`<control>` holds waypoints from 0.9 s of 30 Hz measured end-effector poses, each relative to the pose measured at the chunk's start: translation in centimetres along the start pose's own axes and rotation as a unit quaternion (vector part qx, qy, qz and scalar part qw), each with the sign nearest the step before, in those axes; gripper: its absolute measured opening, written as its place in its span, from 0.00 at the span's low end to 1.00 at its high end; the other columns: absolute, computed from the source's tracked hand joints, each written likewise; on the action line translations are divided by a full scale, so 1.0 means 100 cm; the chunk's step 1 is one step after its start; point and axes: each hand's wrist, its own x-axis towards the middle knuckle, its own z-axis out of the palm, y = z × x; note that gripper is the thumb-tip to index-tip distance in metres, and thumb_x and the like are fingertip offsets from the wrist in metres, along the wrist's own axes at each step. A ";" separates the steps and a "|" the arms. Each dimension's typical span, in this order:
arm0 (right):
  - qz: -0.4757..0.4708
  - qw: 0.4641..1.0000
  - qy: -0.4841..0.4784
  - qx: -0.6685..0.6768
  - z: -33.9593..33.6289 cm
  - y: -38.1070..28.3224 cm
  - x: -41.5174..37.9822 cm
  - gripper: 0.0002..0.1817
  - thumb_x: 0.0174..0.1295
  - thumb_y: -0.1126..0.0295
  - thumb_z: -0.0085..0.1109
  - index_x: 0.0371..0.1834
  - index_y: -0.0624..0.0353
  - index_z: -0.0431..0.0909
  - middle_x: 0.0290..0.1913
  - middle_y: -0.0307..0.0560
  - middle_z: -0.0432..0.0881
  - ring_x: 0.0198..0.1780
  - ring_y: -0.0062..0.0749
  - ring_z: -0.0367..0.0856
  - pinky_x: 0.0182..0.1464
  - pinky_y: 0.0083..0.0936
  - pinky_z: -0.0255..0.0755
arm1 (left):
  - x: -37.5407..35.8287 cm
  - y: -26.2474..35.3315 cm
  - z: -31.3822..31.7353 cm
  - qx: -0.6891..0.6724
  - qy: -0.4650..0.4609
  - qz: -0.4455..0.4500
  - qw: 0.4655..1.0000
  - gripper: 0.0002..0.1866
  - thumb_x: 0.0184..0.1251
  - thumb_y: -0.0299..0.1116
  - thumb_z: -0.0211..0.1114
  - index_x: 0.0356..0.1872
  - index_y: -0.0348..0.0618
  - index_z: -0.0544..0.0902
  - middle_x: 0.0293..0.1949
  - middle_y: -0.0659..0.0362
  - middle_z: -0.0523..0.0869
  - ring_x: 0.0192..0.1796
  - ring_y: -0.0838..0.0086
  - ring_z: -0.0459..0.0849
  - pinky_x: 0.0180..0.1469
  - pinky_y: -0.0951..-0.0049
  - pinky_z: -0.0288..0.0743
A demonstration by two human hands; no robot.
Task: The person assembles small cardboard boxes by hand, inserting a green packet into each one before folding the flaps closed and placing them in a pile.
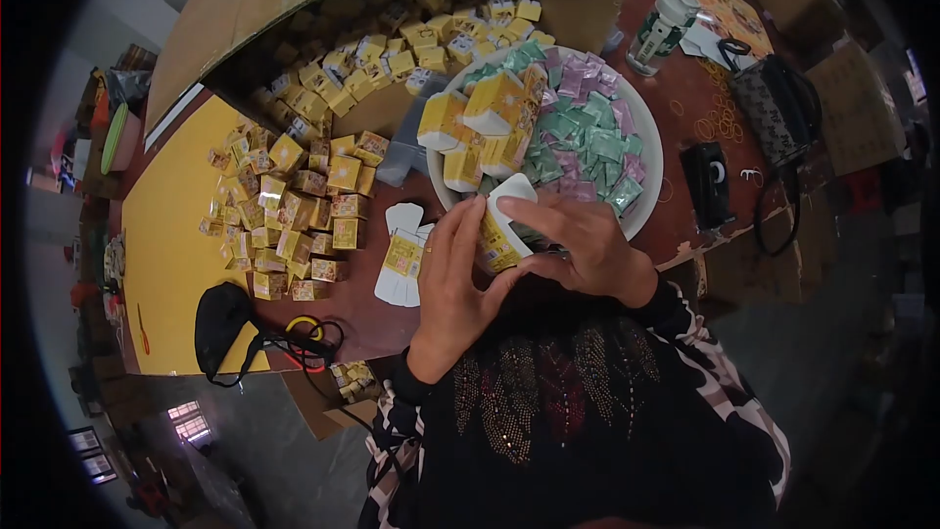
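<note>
A small yellow-and-white cardboard box (502,239) is held between both hands in front of my chest, its white flap standing up. My left hand (452,279) grips its left side, with thumb and fingers closed around it. From the right, my right hand (586,247) pinches the box near the flap and lower edge. Just beyond is a white basin (654,198) full of green and pink sachets (587,137). Stacks of flat yellow cartons (494,103) rest on its left part. Left of my left hand lies a flat, unfolded carton (401,260).
Small yellow boxes (294,206) are heaped at left, and more fill a large cardboard carton (284,0) behind. A black pouch (223,328) and scissors (305,328) lie near the front edge. At right are a jar (666,27), rubber bands (720,113) and a handbag (778,108).
</note>
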 end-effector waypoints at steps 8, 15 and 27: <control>0.063 0.997 -0.048 0.012 -0.001 0.014 -0.009 0.23 0.67 0.54 0.64 0.53 0.63 0.82 0.39 0.54 0.86 0.36 0.45 0.86 0.37 0.32 0.78 | -0.001 0.003 -0.001 -0.034 -0.001 -0.026 0.999 0.45 0.44 0.28 0.83 0.68 0.38 0.72 0.61 0.46 0.78 0.61 0.53 0.81 0.59 0.62 0.77; 0.084 0.982 -0.067 0.152 -0.001 0.024 -0.007 0.17 0.67 0.56 0.65 0.49 0.57 0.82 0.36 0.52 0.84 0.36 0.48 0.86 0.37 0.34 0.77 | -0.004 -0.002 -0.002 -0.106 -0.035 -0.065 0.992 0.45 0.45 0.30 0.84 0.69 0.37 0.72 0.61 0.47 0.79 0.63 0.57 0.80 0.63 0.63 0.75; 0.225 0.921 -0.015 0.319 0.006 0.018 -0.008 0.20 0.63 0.65 0.69 0.57 0.60 0.81 0.51 0.49 0.86 0.48 0.36 0.88 0.48 0.29 0.81 | -0.004 -0.001 0.000 -0.285 -0.031 -0.180 0.941 0.37 0.53 0.18 0.78 0.66 0.38 0.73 0.59 0.52 0.80 0.60 0.71 0.81 0.60 0.71 0.78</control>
